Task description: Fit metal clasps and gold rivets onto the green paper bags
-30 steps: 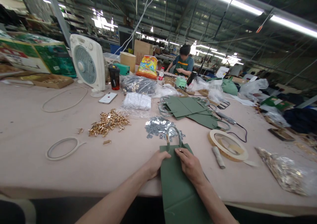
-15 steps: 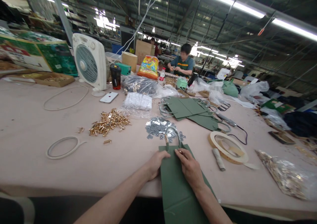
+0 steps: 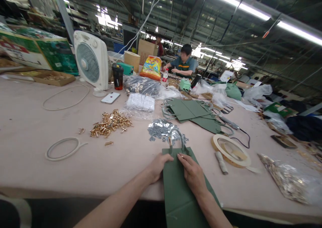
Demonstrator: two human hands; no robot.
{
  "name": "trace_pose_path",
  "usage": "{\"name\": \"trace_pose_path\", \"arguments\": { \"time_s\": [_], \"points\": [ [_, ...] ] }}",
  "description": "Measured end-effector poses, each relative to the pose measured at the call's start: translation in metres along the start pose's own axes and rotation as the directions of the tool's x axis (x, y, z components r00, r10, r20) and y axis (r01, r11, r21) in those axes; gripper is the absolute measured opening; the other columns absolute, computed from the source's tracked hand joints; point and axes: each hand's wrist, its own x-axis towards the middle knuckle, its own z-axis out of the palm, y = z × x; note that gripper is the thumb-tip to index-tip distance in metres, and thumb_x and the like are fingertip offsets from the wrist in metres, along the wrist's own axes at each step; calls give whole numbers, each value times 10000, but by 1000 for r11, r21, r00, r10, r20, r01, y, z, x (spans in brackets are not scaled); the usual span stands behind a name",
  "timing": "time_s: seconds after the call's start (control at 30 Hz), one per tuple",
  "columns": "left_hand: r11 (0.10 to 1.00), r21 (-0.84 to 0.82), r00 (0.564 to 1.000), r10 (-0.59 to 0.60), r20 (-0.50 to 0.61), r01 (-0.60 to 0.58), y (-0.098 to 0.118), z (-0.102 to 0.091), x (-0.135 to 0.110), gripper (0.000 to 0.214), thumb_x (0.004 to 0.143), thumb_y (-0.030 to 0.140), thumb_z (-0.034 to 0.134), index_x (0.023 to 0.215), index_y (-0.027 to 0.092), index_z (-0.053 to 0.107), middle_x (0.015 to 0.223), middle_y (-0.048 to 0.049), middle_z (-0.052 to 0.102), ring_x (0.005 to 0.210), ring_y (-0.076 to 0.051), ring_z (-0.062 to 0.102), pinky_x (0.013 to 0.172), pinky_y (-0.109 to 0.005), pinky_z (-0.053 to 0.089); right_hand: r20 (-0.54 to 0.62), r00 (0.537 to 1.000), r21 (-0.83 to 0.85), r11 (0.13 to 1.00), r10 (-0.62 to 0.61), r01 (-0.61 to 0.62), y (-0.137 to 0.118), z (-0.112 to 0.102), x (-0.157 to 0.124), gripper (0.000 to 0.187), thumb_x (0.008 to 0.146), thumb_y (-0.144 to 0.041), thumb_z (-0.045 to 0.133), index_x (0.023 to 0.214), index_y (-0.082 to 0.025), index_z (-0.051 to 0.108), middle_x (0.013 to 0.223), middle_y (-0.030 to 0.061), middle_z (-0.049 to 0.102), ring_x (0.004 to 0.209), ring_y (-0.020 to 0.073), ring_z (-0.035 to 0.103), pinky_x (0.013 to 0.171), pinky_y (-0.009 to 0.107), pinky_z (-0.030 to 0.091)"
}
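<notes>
A dark green bag panel [image 3: 177,187] hangs over the front table edge, its grey-green looped handle [image 3: 179,134] standing up at the top end. A gold fitting [image 3: 170,141] shows on the handle's left side. My left hand [image 3: 159,166] is closed on the panel's upper left edge, thumb on top. On the panel's face, just below the handle's right end, my right hand [image 3: 192,169] is closed in a pinch; a tiny thing at its fingertips is too small to name. Flat grey metal plates [image 3: 161,130] lie just beyond the handle. Gold fittings [image 3: 110,124] are heaped to the left.
More green panels [image 3: 193,110] with handles lie behind the plates. On the right are a tape roll [image 3: 232,150], a corded tool [image 3: 228,122] and a bag of metal parts [image 3: 284,177]. A fan [image 3: 91,60], phone [image 3: 110,97] and co-worker [image 3: 184,61] are farther back.
My hands stay nearly in place on the panel, the right fingers shifting slightly. The co-worker's hands have moved apart and leftward. The view has shifted a little.
</notes>
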Motion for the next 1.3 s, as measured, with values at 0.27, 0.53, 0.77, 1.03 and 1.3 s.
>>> {"name": "trace_pose_path", "arguments": {
  "time_s": [0.27,0.53,0.77,1.03,1.3],
  "points": [
    [1000,-11,999,-1,34,2,3,2,-3,285,662,248,698,900,96,736,789,-96,758,662,-195,682,649,-277,534,16,999,71,996,47,-48,-6,1,-8,658,942,-19,372,1524,-287,520,1469,33,612,1383,234,554,1155,498,504],
    [993,61,994,93,50,-96,-1,4,-3,355,623,225,661,957,119,721,804,-84,750,679,-214,677,690,-331,555,-20,993,190,976,116,-111,9,12,-11,460,1022,-208,419,1403,-332,644,1449,26,628,1357,243,580,1149,521,501],
    [601,682,788,612,-59,-416,-15,4,-25,825,718,117,642,1514,166,431,1504,-154,532,1379,-305,486,1187,-420,359,-66,988,162,979,138,-126,23,26,-16,434,1041,-302,409,1416,-275,627,1440,74,629,1339,281,588,1175,575,455],
    [359,905,803,595,-34,-229,-3,6,-17,362,777,226,699,1126,173,617,1190,-129,610,1120,-284,565,1013,-388,432,-74,983,136,978,168,-157,19,25,-14,398,1049,-346,422,1348,-272,674,1380,76,673,1303,282,616,1152,559,480],
    [311,924,773,634,-26,-224,-4,2,-4,197,931,397,620,937,208,569,1012,-98,654,980,-277,584,879,-363,400,-99,970,218,956,220,-194,12,19,-13,381,1037,-376,451,1284,-282,726,1354,69,691,1293,274,628,1158,536,482]
  ]
}}
